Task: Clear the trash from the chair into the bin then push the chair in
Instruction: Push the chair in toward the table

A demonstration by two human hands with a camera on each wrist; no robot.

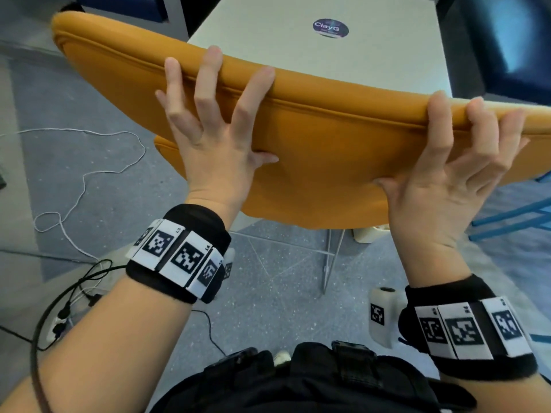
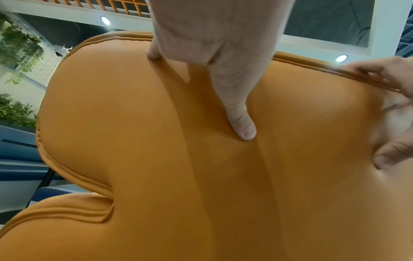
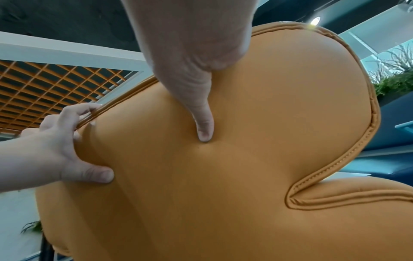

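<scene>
An orange padded chair (image 1: 328, 150) stands with its backrest toward me, at a white table (image 1: 387, 64). My left hand (image 1: 229, 117) grips the top of the backrest left of centre, fingers hooked over the rim and thumb (image 2: 242, 123) pressed into the rear padding. My right hand (image 1: 438, 153) grips the same rim further right, its thumb (image 3: 204, 127) denting the padding. Each wrist view shows the chair back (image 2: 134, 123) (image 3: 290, 106) and the other hand (image 2: 393, 106) (image 3: 67, 144). The seat is hidden behind the backrest; no trash or bin shows.
The table carries a round sticker (image 1: 331, 27). Thin metal chair legs (image 1: 329, 263) stand on the grey floor. A white cord (image 1: 89, 174), black cables and a power strip (image 1: 56, 323) lie at the left. A blue frame (image 1: 512, 216) sits at the right.
</scene>
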